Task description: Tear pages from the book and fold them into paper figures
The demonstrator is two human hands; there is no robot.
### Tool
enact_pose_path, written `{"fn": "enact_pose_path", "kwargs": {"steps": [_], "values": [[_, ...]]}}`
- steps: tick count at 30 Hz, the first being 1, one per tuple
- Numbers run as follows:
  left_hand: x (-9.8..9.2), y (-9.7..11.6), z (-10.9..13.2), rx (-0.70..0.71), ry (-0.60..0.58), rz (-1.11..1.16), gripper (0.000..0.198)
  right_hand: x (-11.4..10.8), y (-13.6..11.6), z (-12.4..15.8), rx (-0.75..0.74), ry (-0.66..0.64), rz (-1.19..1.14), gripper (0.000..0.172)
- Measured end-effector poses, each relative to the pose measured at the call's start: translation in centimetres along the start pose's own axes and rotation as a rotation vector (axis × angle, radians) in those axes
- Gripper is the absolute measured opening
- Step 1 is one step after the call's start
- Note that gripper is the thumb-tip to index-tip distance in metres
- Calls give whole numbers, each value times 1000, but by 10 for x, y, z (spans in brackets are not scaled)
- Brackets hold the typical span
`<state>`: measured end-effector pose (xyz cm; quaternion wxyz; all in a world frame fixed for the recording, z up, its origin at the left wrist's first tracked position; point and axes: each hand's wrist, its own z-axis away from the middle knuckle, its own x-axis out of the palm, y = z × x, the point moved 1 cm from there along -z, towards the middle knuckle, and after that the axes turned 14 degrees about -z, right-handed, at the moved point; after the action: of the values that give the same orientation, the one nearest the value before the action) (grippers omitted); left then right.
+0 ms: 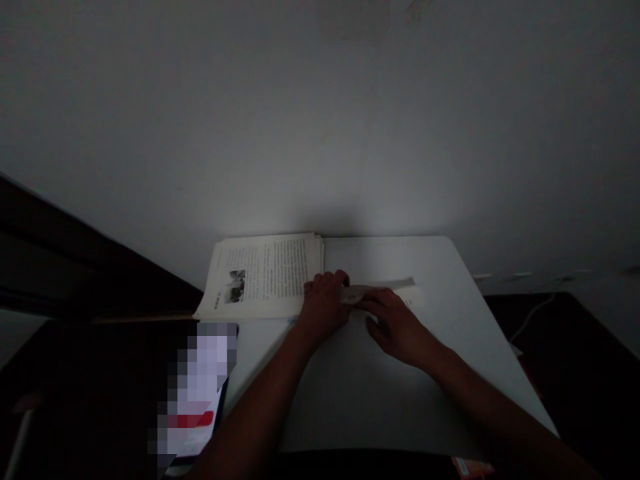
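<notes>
A folded strip of white paper (387,288) lies on the white table (450,347). My left hand (325,303) is curled at the strip's left end, fingers bent and pinching it. My right hand (395,327) rests on the table just in front of the strip, its fingertips pressing on the paper's near edge. Both hands meet near the strip's left end. An open book (260,275) with printed text and a small photo lies left of my left hand, against the wall.
A pale wall (320,120) rises right behind the table. A dark surface (100,373) lies to the left with a lit screen (195,393) on it. A white cable (535,313) runs on the dark floor to the right.
</notes>
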<state>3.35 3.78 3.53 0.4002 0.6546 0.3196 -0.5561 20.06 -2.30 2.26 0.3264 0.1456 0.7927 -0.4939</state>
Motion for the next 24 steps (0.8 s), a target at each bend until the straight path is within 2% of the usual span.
{"fn": "enact_pose_path", "kwargs": {"steps": [5,12,17,24], "values": [[-1,0,-2,-43,-8,-50,28,2,-1,0,-5,-14,36,47],[-6,-10,-7,-119,-55,-80,31,3,1,0,-9,-16,53,44],[-5,-16,-7,-111,-24,-74,25,4,0,-3,11,-12,71,37],[0,-15,-5,-78,-4,-56,17,16,3,-14,87,75,154,15]]}}
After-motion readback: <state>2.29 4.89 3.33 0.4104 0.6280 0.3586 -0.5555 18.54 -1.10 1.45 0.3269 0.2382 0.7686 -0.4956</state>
